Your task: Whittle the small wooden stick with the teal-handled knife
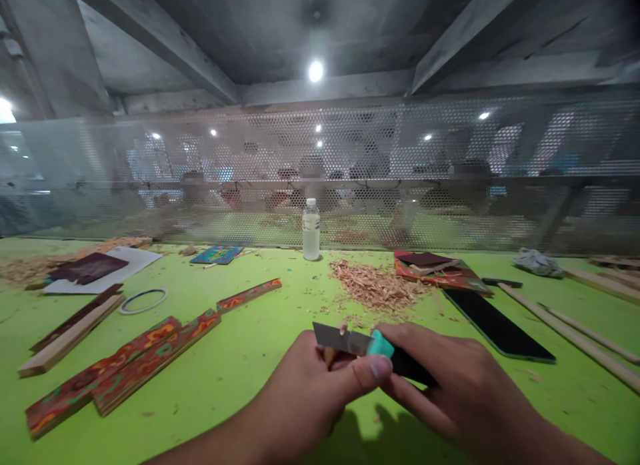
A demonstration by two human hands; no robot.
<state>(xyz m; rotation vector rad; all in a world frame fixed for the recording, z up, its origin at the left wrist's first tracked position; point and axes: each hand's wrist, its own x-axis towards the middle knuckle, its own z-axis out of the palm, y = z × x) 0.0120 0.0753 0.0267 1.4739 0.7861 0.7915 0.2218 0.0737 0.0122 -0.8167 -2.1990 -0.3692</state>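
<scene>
My right hand (450,378) grips a utility knife with a teal and black handle (383,346); its steel blade (340,338) points left. My left hand (320,385) is closed around a small wooden stick (331,353) whose tip shows just under the blade. The left thumb presses on the knife near the teal part. Both hands hover above the bright green table (240,365), near its front edge. A pile of wood shavings (375,286) lies just beyond the hands.
Painted wooden slats (130,365) and plain strips (70,331) lie at left, with a ring (143,300). A water bottle (311,229) stands at the back by a mesh screen (350,171). A black phone (497,325), patterned sheets (440,270) and long sticks (570,331) lie at right.
</scene>
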